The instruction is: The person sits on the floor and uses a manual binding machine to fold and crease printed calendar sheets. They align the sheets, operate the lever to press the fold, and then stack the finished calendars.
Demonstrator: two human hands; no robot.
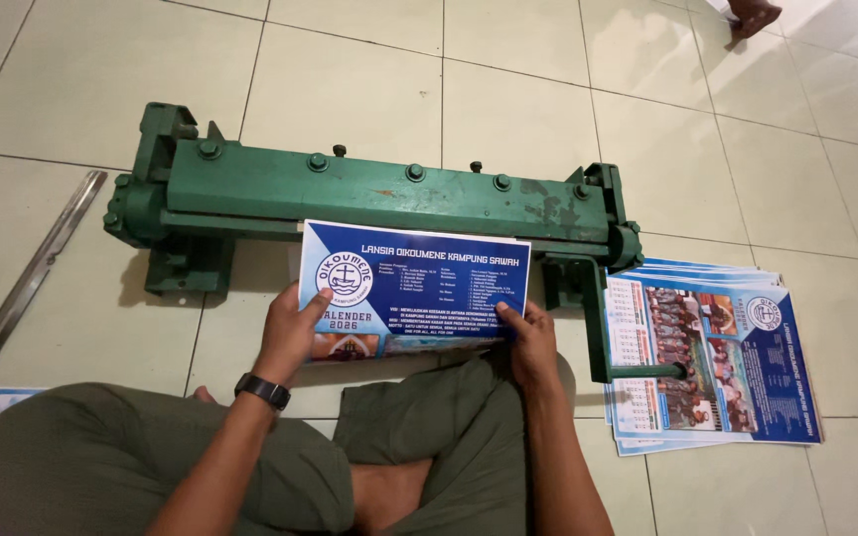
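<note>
While the blue calendar sheet (411, 288) is lying with its top edge at the green machine (369, 194), the left hand (290, 328) and right hand (531, 342) are pressing it flat, fingers extended (thumbs seemingly underneath its lower edge).

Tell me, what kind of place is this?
Probably a small print-finishing workshop, set up on a tiled floor. A heavy green metal press sits there, both hands feed a blue printed sheet into it, and a stack of printed calendars waits beside it.
</note>
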